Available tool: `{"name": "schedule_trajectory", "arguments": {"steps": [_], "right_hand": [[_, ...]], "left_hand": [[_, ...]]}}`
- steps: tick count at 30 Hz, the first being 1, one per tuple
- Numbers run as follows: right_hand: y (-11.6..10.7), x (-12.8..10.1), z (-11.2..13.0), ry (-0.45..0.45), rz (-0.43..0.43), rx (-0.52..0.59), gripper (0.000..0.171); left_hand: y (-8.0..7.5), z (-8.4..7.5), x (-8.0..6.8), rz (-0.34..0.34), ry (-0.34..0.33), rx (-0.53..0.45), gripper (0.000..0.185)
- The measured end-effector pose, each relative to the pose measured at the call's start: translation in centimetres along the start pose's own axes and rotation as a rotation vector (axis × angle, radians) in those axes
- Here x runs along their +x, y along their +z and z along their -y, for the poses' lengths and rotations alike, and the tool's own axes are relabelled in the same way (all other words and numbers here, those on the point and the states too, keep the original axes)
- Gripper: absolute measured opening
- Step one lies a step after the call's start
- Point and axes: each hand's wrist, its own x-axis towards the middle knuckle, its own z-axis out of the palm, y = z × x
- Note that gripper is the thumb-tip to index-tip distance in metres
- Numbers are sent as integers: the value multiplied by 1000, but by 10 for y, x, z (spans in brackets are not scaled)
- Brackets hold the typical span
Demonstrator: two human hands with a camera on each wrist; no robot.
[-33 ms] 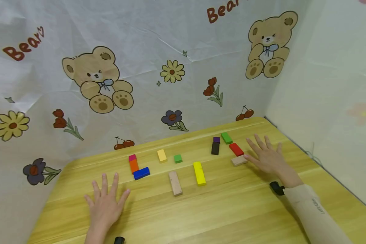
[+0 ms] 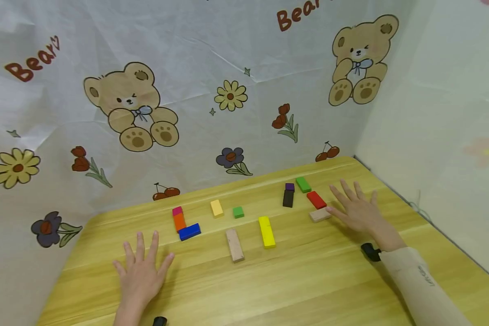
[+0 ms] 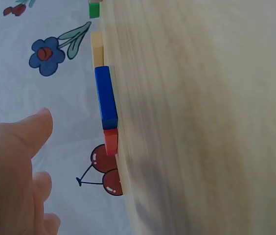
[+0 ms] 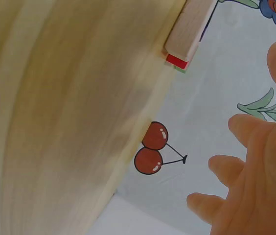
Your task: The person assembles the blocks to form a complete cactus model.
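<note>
Coloured blocks are lying scattered on a wooden desk [image 2: 309,280] before a printed cloth.

A backdrop cloth [image 2: 195,54] is hanging behind the desk, showing a left bear [image 2: 132,106], a right bear [image 2: 360,61], flowers and a pair of cherries [image 2: 165,192]. A plain wall [image 2: 440,113] is standing at the right. A long yellow block [image 2: 266,231] and a long pale block [image 2: 234,244] are lying side by side, apart, at mid-desk. Behind them a small green cube [image 2: 238,212] and a small yellow block [image 2: 216,207] are sitting. A pink block [image 2: 177,210] is touching an orange block [image 2: 179,221]. A purple block [image 2: 290,186] is abutting a black block [image 2: 287,198], with a green block [image 2: 303,184] just beside them.
</note>
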Motion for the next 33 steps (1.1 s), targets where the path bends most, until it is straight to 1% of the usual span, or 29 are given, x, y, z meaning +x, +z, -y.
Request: {"name": "schedule_trajectory", "arguments": {"steps": [3, 5, 7, 9, 11, 13, 15, 17, 19, 21, 23, 26, 30, 33], "right_hand": [[0, 2, 0, -3, -31, 20, 73], [-1, 3, -2, -13, -86, 37, 74], [-3, 5, -2, -34, -171, 67, 74], [-6, 7, 0, -63, -262, 115, 75], [-10, 9, 9, -93, -311, 243, 74], [-11, 11, 22, -130, -325, 412, 72], [-10, 14, 38, -153, -288, 605, 69], [-4, 17, 54, -181, -222, 786, 66], [3, 20, 69, -216, -149, 919, 63], [12, 23, 82, -251, -73, 1023, 63], [21, 26, 94, -290, -7, 1080, 64], [31, 28, 109, -310, 75, 1115, 68], [41, 31, 122, -311, 163, 1157, 72], [46, 31, 126, -301, 216, 1172, 75]], "left_hand": [[-1, 0, 0, -7, 5, -4, 74], [-3, -3, 1, -23, 23, -18, 77], [-6, -8, 3, -45, 49, -68, 79], [-10, -15, 5, -66, 72, -147, 82], [-13, -27, 8, -79, 95, -271, 83], [-14, -41, 11, -85, 114, -420, 82], [-13, -56, 14, -83, 132, -567, 80], [-9, -70, 17, -69, 145, -707, 77], [-2, -83, 19, -52, 156, -816, 75], [4, -95, 22, -38, 174, -898, 73], [10, -105, 24, -21, 187, -958, 72], [18, -115, 26, 14, 204, -999, 72], [27, -120, 29, 118, 213, -1020, 77], [31, -121, 29, 201, 217, -1065, 81]]}}
